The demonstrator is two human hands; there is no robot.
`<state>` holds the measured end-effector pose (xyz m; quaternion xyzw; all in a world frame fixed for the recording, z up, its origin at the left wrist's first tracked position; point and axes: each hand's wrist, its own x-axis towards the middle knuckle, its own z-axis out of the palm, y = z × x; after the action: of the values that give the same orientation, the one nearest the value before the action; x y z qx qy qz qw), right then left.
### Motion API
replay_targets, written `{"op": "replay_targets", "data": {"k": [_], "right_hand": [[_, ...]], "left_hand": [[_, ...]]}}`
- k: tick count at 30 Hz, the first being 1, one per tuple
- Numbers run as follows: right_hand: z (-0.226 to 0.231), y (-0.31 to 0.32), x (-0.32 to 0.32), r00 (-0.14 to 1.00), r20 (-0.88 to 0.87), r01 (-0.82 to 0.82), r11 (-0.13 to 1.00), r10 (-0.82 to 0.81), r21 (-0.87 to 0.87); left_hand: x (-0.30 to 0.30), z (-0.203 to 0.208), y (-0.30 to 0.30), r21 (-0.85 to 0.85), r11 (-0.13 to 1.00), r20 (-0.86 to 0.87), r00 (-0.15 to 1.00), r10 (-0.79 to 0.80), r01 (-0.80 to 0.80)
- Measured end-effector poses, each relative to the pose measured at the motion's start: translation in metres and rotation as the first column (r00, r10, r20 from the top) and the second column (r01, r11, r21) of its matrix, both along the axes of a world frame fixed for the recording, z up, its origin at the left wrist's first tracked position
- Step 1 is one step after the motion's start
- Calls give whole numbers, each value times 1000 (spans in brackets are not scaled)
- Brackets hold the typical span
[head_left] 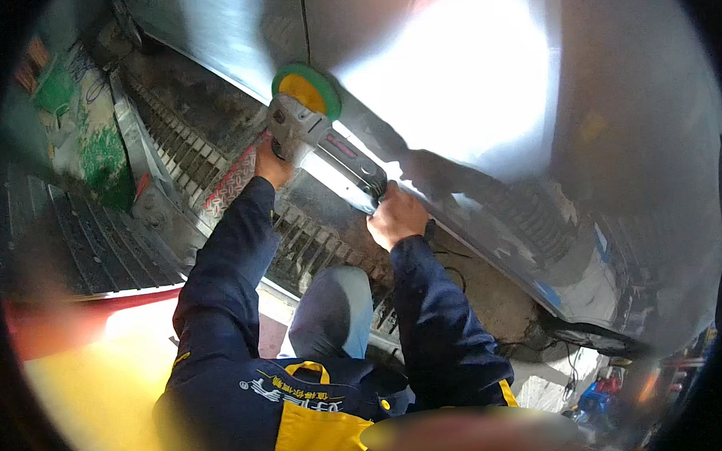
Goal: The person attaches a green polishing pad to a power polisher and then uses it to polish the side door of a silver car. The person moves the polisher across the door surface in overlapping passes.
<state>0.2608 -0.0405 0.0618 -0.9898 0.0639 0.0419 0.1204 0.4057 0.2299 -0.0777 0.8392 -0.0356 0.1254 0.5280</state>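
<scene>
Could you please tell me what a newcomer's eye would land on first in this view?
First comes the bright glare on the silver car panel at upper centre. Just left of it, a polisher presses its yellow and green pad against the panel's lower edge, gripped by the left hand near the head and the right hand at the rear handle. Below lies a metal floor grating.

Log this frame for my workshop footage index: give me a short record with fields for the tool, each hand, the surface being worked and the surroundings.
tool: handheld polisher with a yellow pad on a green backing disc
left hand: left hand grips the polisher near its head
right hand: right hand grips the rear handle of the polisher
surface: glossy silver car body panel, the pad pressed against its lower edge
clothing: dark blue sleeves, blue and yellow workwear
below: metal floor grating
glare: bright light reflection on the panel
</scene>
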Motion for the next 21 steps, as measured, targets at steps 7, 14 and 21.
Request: {"op": "replay_targets", "data": {"k": [7,14,21], "right_hand": [[7,-23,-19,997,-50,51,999,-50,11],[13,-124,-108,990,54,135,987,-131,-86],[28,-197,-185,957,11,288,957,-289,11]], "left_hand": [[-12,0,-25,-88,993,57,996,-67,72],[-82,43,-142,-96,981,98,982,-159,169],[-139,95,-217,189,951,80,962,-262,244]]}}
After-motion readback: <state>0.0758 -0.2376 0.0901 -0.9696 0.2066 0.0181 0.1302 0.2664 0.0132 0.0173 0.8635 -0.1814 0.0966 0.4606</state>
